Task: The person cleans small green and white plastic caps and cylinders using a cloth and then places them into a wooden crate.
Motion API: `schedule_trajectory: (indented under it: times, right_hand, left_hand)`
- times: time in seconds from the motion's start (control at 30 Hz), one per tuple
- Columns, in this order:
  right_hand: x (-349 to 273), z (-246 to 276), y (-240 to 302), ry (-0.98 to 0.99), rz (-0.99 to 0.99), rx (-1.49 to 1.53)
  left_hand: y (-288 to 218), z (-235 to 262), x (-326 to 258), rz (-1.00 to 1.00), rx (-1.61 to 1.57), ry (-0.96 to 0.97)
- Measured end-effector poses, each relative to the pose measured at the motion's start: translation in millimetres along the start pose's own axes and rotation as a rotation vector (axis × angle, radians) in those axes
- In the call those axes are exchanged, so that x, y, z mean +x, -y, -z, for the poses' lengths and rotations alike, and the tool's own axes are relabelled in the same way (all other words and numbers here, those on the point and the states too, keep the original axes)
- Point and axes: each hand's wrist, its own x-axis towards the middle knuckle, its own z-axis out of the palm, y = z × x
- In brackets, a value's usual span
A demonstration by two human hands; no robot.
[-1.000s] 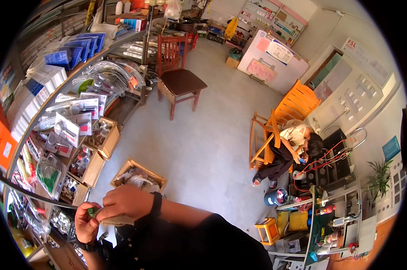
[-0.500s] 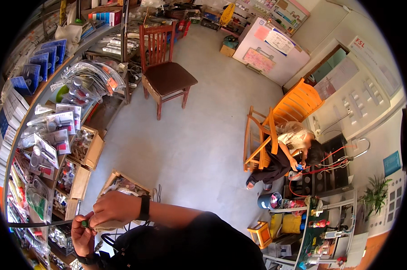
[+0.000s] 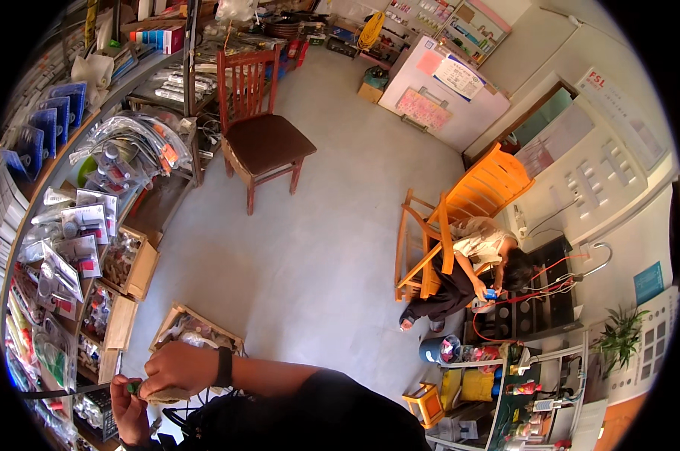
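At the lower left my two hands work close together. My left hand (image 3: pixel 129 412) is closed, pinching a small green thing (image 3: pixel 134 386) between thumb and fingers; its kind is too small to tell. My right hand (image 3: pixel 176 368), with a dark band at the wrist, is closed on a tan cloth (image 3: pixel 167 395) and meets the green thing with its fingertips. Below the hands, dark cords (image 3: pixel 176 418) show beside my dark clothing. Just beyond my right hand stands a wooden crate (image 3: pixel 238 342) of mixed small parts.
Shelves with packaged goods (image 3: pixel 84 222) and wooden bins (image 3: pixel 141 270) line the left side. A dark red chair (image 3: pixel 268 143) stands farther off. At the right a person (image 3: pixel 479 248) sits bent over in an orange wooden chair (image 3: pixel 490 184), near a cluttered glass counter (image 3: pixel 505 395) and a small stool (image 3: pixel 424 402).
The whole view has shifted a little, with the room sliding left. Both hands sit slightly lower and farther left in the picture, still together on the green thing and the cloth.
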Motion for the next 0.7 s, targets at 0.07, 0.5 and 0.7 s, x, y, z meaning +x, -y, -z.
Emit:
schedule_trajectory:
  times: [0.07, 0.5, 0.7]
  right_hand:
    - [-0.1, 2.8, -1.1, -0.01, 0.0, 0.021]
    - [-2.6, 15.8, -4.8, 0.033, -0.033, 0.046]
    - [-12.2, 18.4, -14.7, 0.069, -0.073, 0.041]
  left_hand:
    - [2.1, 3.7, -0.1, 0.016, -0.001, -0.008]
    - [4.0, 12.5, 1.9, 0.108, 0.102, 0.117]
    - [26.0, 29.8, 11.8, 0.114, 0.045, 0.071]
